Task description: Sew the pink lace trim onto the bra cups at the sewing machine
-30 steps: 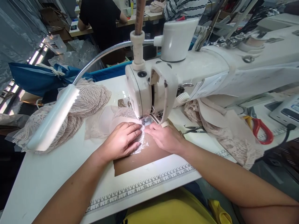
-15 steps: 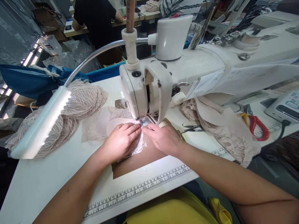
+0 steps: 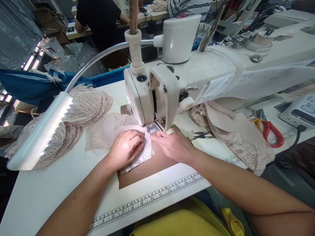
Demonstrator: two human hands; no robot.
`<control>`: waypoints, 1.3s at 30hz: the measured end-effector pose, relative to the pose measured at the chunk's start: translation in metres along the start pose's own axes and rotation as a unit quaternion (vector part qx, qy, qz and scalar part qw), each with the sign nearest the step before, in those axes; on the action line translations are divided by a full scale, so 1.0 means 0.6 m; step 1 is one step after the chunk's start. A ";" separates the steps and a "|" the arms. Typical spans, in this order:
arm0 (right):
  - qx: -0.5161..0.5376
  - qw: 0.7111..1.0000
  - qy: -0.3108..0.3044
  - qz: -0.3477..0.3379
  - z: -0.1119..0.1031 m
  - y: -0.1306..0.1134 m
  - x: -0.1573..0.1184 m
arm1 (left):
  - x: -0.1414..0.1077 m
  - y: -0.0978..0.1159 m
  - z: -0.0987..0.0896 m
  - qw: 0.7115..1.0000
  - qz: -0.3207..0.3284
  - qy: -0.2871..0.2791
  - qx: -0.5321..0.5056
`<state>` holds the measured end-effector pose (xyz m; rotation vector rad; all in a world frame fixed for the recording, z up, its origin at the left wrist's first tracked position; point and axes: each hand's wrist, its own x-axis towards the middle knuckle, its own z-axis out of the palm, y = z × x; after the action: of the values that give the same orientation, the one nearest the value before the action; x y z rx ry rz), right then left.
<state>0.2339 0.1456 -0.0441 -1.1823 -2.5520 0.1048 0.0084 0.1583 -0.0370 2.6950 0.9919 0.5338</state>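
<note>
The curled left hand [image 3: 127,146] should gently flatten the pale patterned lace fabric [image 3: 145,150]; bunched right hand [image 3: 174,145], grip unclear, should avoid the white metal sewing-machine head [image 3: 140,95].

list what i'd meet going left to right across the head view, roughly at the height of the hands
lamp → left hand → lace piece → right hand → black snips → beige fabric pile → red-handled scissors
</note>
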 end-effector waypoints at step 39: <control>-0.035 0.999 -0.028 -0.026 -0.001 0.000 -0.004 | -0.015 -0.002 -0.005 0.997 0.052 -0.048 0.038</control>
<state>0.2355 0.1433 -0.0440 -1.1516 -2.6524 0.0378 0.0000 0.1531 -0.0369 2.8221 0.8686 0.3885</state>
